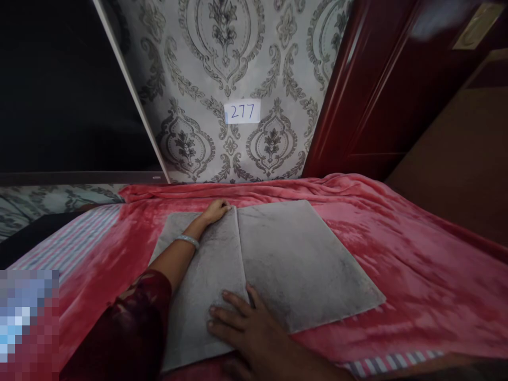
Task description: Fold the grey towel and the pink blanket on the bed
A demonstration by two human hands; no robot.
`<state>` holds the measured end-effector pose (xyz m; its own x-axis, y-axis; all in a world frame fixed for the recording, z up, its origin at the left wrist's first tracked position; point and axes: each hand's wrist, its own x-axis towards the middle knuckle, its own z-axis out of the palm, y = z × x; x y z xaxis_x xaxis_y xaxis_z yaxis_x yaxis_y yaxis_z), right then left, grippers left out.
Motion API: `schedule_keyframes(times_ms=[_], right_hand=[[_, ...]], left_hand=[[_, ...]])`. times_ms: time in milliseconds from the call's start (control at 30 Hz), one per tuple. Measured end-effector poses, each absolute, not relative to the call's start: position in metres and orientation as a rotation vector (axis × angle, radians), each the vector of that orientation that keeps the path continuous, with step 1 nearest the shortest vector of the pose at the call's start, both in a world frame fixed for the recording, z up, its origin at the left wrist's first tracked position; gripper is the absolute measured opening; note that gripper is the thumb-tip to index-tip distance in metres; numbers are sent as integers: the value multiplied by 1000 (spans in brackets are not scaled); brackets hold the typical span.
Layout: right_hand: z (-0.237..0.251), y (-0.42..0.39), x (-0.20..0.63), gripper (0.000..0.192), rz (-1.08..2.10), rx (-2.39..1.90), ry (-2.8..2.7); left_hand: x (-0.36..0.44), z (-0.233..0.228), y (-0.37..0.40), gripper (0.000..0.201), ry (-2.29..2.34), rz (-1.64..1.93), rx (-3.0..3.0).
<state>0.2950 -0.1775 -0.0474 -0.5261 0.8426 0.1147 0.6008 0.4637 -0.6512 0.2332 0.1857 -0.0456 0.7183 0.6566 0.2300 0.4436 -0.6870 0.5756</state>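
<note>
Red fleece blanket, patterned wallpaper, paper label (reading 277), dark red door

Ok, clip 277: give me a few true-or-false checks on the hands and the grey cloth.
1. The left hand rests at the far end of the grey cloth. True.
2. The right hand holds the cloth up in the air. False: it lies flat on the near end, by the fold.
3. The cloth lies on a red blanket. True.
4. The paper label on the wall reads 112. False: it reads 277.
5. The left wrist is bare. False: it wears a bracelet.
</note>
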Motion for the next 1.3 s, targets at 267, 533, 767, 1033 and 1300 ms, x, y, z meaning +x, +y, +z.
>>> schedule_keyframes(times_ms=[267,533,767,1033,1300], right_hand=[[-51,-174,296,64,735,-1242,-2355],[-46,-176,296,63,786,-1284,-2335],[-36,-180,295,61,819,-1314,-2293],[-12,-130,303,52,580,-1239,-2303],[-35,-71,306,75,518,-1177,-2601]], left_hand=[[237,-59,181,10,929,585,2487],[236,-54,182,11,941,571,2532],[239,-54,178,10,920,531,2585],[215,-26,174,26,736,482,2671],[189,-54,156,50,488,254,2768]])
